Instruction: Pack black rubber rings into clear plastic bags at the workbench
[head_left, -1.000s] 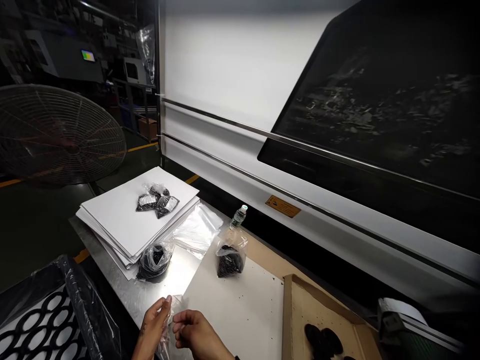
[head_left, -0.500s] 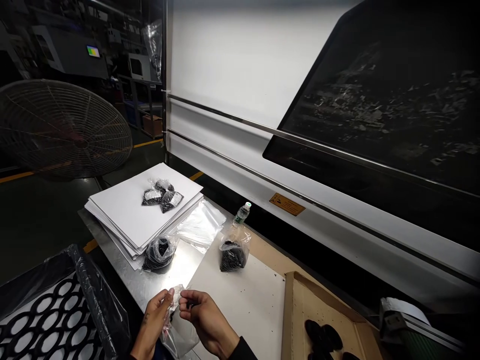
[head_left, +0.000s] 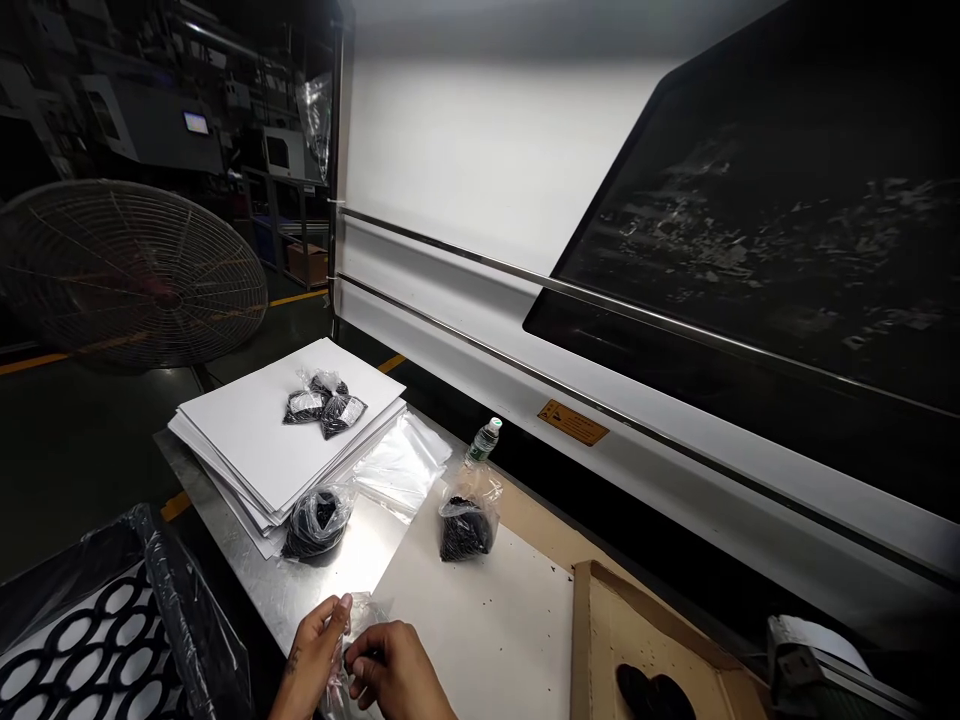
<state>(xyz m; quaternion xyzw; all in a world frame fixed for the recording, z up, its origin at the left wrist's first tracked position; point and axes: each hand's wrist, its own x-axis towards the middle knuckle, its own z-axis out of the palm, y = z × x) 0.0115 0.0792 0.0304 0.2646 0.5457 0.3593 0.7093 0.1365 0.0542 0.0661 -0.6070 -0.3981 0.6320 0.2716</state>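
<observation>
My left hand (head_left: 311,655) pinches the edge of a clear plastic bag (head_left: 367,608) low in the view, over the near end of the metal table. Beside it, my right hand (head_left: 396,668) has its fingers curled at the bag's opening; whether they hold anything small is hidden. Ahead on the white sheet (head_left: 499,610) stands an open clear bag of small black parts (head_left: 465,528). To its left, on the bare metal, sits another open bag of black parts (head_left: 319,525). Flat clear bags (head_left: 405,455) lie behind these two.
Three or so filled, labelled bags (head_left: 326,403) rest on a stack of white sheets (head_left: 262,440). A water bottle (head_left: 484,440) stands at the table's far edge. At right is a cardboard tray (head_left: 592,650) with black pieces; at left, a lined crate (head_left: 161,560) of black rings. A fan (head_left: 165,290) stands beyond.
My right hand has moved down and a little left, and its fingers have curled further beside the bag. My left hand still grips the bag. The view has tilted slightly up.
</observation>
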